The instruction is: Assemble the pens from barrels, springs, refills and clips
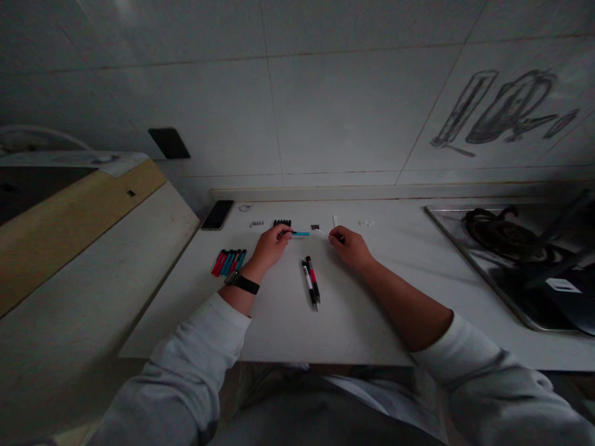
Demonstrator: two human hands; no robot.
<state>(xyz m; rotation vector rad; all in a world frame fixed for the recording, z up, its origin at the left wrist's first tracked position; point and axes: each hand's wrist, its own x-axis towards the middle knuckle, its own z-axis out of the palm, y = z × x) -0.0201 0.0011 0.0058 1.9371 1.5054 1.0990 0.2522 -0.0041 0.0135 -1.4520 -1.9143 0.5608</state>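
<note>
My left hand (273, 243) pinches a blue pen barrel (301, 233) that points to the right. Across from it, my right hand (349, 245) is closed on a thin white pen refill (321, 231), whose free end points left at the barrel with a small gap between them. Two assembled pens, one white (308, 284) and one red (313, 279), lie on the counter below my hands. Several red and blue pen barrels (229, 262) form a row left of my left wrist. Behind the left hand sits a row of black pen parts (282, 222).
Small springs or metal pieces (257, 223), a tiny dark part (315, 227), a white strip (336, 220) and little white pieces (366, 223) line the back of the white counter (279, 334). A phone (218, 215) lies back left; a metal sink or stove tray (493, 279) is right.
</note>
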